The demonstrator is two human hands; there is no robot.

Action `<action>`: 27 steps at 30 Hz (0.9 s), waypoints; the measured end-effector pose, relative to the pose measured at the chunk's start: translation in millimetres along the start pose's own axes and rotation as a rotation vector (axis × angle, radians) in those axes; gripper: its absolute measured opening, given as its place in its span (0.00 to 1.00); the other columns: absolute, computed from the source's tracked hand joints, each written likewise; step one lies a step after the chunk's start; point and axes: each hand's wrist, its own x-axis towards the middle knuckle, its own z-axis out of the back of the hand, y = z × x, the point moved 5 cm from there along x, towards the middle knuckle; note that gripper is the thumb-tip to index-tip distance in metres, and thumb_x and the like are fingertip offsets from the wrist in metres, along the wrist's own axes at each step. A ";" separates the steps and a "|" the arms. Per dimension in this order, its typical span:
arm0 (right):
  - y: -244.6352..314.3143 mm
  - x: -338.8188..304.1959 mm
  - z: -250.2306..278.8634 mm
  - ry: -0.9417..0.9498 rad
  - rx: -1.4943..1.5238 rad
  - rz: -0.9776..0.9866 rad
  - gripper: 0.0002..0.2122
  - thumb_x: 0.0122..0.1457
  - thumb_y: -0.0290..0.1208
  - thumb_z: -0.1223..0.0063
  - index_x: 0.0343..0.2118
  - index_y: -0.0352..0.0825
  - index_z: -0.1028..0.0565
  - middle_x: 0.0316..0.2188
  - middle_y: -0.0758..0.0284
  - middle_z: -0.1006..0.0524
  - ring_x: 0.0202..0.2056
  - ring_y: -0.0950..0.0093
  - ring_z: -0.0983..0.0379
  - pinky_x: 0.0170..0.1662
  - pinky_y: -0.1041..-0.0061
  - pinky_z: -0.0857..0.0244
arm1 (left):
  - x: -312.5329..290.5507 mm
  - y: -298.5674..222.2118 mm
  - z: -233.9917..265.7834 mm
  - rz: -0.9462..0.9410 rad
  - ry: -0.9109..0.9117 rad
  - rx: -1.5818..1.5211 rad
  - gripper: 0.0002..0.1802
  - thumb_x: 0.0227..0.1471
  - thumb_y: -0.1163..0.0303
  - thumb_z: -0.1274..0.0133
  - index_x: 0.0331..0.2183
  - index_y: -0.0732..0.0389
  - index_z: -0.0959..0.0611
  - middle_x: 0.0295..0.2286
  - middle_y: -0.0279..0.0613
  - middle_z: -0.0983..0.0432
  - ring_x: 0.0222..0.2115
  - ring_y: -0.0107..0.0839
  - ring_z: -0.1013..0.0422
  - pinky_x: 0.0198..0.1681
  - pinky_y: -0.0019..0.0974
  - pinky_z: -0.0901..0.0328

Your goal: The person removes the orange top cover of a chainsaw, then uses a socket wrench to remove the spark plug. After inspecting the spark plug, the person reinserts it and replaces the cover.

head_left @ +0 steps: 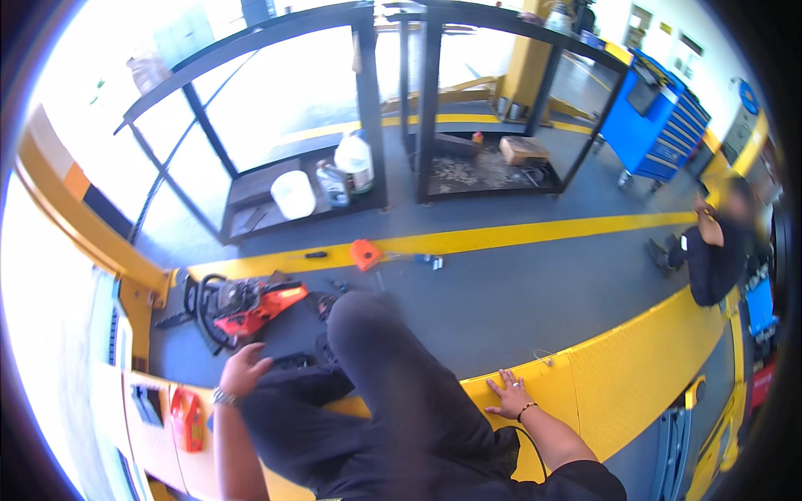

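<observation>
My left hand (244,370), a metal watch on its wrist, hangs beside my bent knee with thumb and fingers apart and nothing in it. Just beyond it an orange and black chainsaw (255,317) lies on the grey floor, its top exposed and its bar pointing left. My right hand (508,397) rests with spread fingers on the yellow ramp (601,371) where I sit; a ring and a dark bracelet show on it. An orange cover (365,255) lies on the floor past my knee, with a small black tool (316,255) to its left.
Black metal benches (368,108) stand ahead; a white bucket (293,194) and jugs (355,161) sit on a lower shelf. A blue tool cabinet (656,121) is at far right. Another person (717,250) sits on the ramp. An orange container (187,419) stands at left.
</observation>
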 end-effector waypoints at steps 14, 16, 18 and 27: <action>-63.2 8.6 -4.6 0.027 0.027 -0.152 0.38 0.56 0.45 0.39 0.69 0.49 0.41 0.72 0.54 0.51 0.72 0.52 0.58 0.67 0.39 0.60 | -103.2 -144.0 21.9 -0.682 -0.498 0.084 0.20 0.49 0.67 0.34 0.44 0.62 0.17 0.41 0.45 0.20 0.43 0.44 0.24 0.50 0.43 0.32; -80.2 -13.9 7.5 0.033 0.093 -0.237 0.37 0.56 0.44 0.39 0.69 0.48 0.41 0.71 0.54 0.50 0.71 0.53 0.56 0.66 0.40 0.58 | -96.5 -93.4 29.5 -0.494 -0.715 0.057 0.16 0.50 0.67 0.36 0.42 0.60 0.16 0.41 0.45 0.21 0.43 0.46 0.24 0.48 0.43 0.31; -97.5 -40.1 15.1 0.034 0.160 -0.318 0.36 0.57 0.43 0.39 0.69 0.48 0.40 0.71 0.53 0.49 0.70 0.53 0.55 0.66 0.40 0.56 | -88.0 -35.3 19.7 -0.208 -0.760 -0.030 0.14 0.53 0.64 0.38 0.40 0.61 0.16 0.40 0.47 0.21 0.42 0.47 0.24 0.46 0.44 0.30; -121.0 -125.9 -21.1 0.115 0.404 -0.517 0.34 0.57 0.39 0.39 0.66 0.44 0.37 0.69 0.53 0.45 0.68 0.54 0.48 0.62 0.43 0.47 | -85.5 73.0 -116.5 0.313 -0.159 -0.494 0.20 0.59 0.57 0.43 0.44 0.63 0.16 0.38 0.55 0.17 0.39 0.44 0.19 0.44 0.40 0.28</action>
